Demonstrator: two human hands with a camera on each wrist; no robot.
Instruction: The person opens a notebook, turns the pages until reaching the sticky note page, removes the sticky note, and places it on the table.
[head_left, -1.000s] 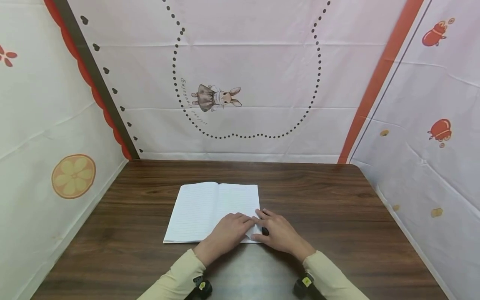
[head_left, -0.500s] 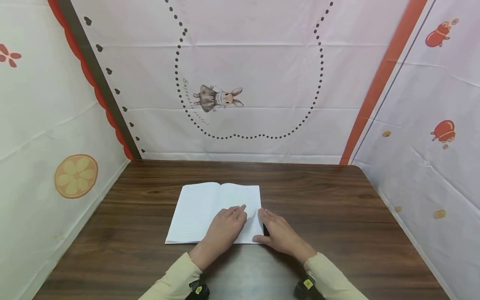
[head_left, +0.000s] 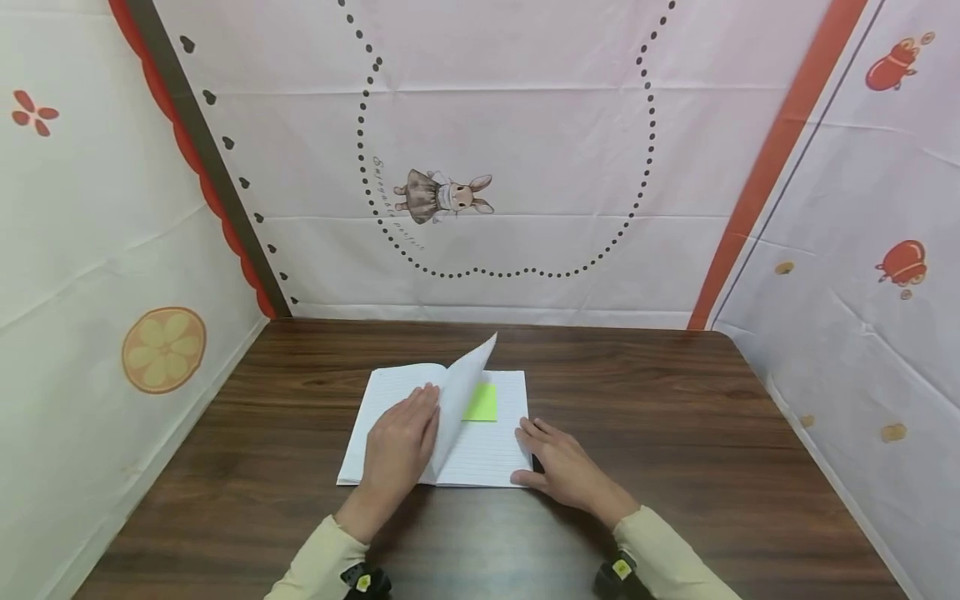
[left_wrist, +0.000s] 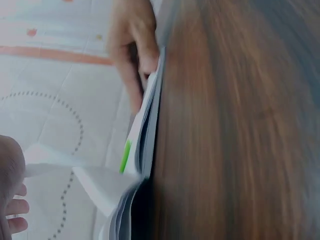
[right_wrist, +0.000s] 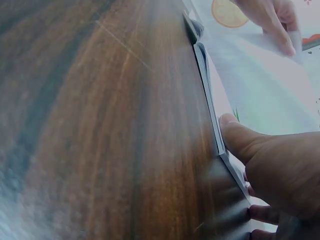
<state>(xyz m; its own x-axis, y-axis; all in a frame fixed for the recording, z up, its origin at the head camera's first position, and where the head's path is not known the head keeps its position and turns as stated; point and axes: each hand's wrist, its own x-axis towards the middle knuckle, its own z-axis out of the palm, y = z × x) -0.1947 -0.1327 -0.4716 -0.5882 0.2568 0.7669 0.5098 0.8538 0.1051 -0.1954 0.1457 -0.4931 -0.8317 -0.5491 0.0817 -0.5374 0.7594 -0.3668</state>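
Observation:
An open lined notebook (head_left: 480,462) lies on the table. My left hand (head_left: 401,437) holds a lifted page (head_left: 459,400) by its lower outer corner, above the left half. That page stands up curved, its upper corner highest. A bright green sticky note (head_left: 482,403) shows on the right-hand page behind it. My right hand (head_left: 558,467) rests on the notebook's lower right corner, thumb (right_wrist: 231,127) lying on the paper near the bottom edge, other fingers along the right side. In the left wrist view my left hand (left_wrist: 11,190) is only partly visible.
A dark wood-grain table (head_left: 645,400) carries the notebook. White printed cloth (head_left: 517,167) hangs behind it and along both sides. A small black patch (head_left: 537,464) shows under my right hand. A black wrist camera (head_left: 367,581) sits on each sleeve.
My left hand has moved left from the notebook's lower right corner, lifting the page with it. The green sticky note has come into view. My right hand has stayed at the corner.

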